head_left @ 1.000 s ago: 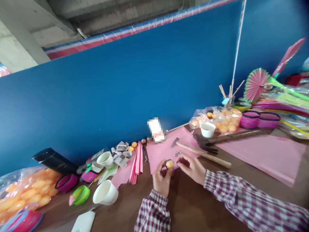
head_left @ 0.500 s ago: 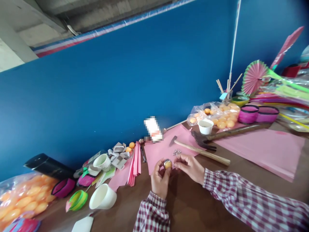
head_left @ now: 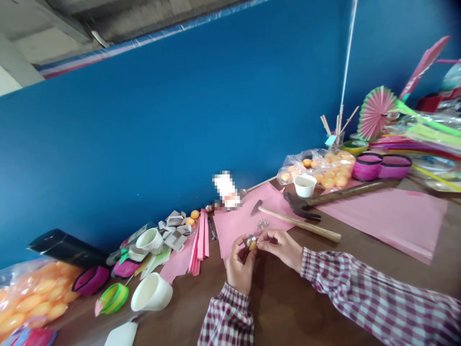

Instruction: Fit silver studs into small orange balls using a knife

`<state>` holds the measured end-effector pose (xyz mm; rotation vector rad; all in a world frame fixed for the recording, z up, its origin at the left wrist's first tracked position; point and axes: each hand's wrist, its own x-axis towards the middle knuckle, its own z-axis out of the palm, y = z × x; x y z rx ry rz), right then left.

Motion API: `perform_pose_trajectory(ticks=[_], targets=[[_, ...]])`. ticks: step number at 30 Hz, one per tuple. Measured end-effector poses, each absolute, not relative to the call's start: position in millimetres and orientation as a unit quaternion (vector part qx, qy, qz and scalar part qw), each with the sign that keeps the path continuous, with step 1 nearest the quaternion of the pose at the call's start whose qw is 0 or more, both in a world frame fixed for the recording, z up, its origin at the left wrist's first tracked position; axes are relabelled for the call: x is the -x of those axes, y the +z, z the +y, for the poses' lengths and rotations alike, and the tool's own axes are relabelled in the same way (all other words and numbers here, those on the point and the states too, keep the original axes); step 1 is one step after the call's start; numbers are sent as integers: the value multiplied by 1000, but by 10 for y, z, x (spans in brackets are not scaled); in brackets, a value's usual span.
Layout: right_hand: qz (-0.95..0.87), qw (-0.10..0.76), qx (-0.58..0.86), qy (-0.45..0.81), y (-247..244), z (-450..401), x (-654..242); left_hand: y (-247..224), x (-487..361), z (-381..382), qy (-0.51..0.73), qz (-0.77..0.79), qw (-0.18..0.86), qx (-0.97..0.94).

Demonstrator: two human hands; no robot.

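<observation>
Gripping a small orange ball with a silvery, studded-looking top (head_left: 251, 241), the left hand (head_left: 239, 269) has its thumb and fingers around it, just below and right of the frame's centre. The right hand (head_left: 284, 247) comes in from the right, its thumb and fingertips close together at the ball's edge; whether they pinch something tiny is too small to tell. The 2 hands are nearly touching, with only the ball between their fingertips. Just above them, a little heap of shiny bits (head_left: 262, 224) lies on a pink sheet (head_left: 234, 221), and a thin-handled hammer (head_left: 281, 215) slants across that sheet to the right. The ball looks smooth and round, so a sideways push from the right fingertips could turn it in the left hand's grip — or pop it out and send it rolling over the brown table (head_left: 288, 312). Anything tiny between those fingertips could slip if the pinch eased, and would be hard to spot. The heap is also close enough that a lifted knuckle might scatter it, while a careless right wrist could knock the hammer's wooden handle, just beyond it.
</observation>
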<state>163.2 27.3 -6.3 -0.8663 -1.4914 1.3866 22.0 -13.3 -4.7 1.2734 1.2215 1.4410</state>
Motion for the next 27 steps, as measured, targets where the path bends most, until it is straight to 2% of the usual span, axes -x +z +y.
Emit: perform_pose_trajectory(ticks=[27], targets=[[-646,423,348,532,-33,255,-1648,-27,-220,-148,565,493,409,-521]])
